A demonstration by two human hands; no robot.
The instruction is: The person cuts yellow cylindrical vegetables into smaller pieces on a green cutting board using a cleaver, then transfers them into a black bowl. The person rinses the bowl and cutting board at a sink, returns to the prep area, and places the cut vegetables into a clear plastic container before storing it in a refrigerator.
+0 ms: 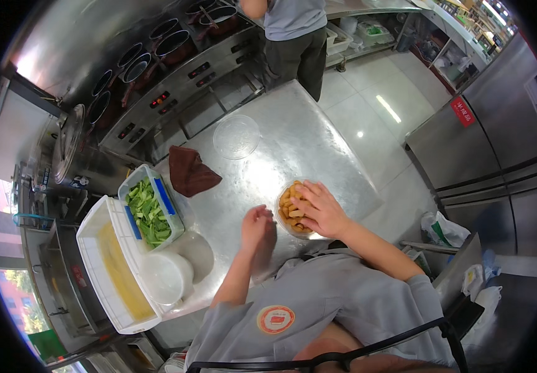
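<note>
My right hand (pixel 320 210) lies over a clear round plastic container, its fingers spread on the golden-brown food pieces (pixel 292 215) inside. Part of the food and the container's right side are hidden beneath it. To the left, a short way from the container, my left hand (pixel 255 227) hovers above the steel table (pixel 296 140) with loosely curled fingers. Nothing shows in it, though its palm is hidden. A clear round lid (pixel 236 137) lies flat farther back on the table. Left of that lid is a crumpled brown cloth (pixel 191 171).
At the table's left stand a clear tub of cut green vegetables (pixel 149 214), a white bin (pixel 105 261) and a round white container (pixel 166 277). Several pots (pixel 174 46) sit on a burner counter. Another person (pixel 294 37) stands beyond the table; a steel refrigerator (pixel 464 154) is at right.
</note>
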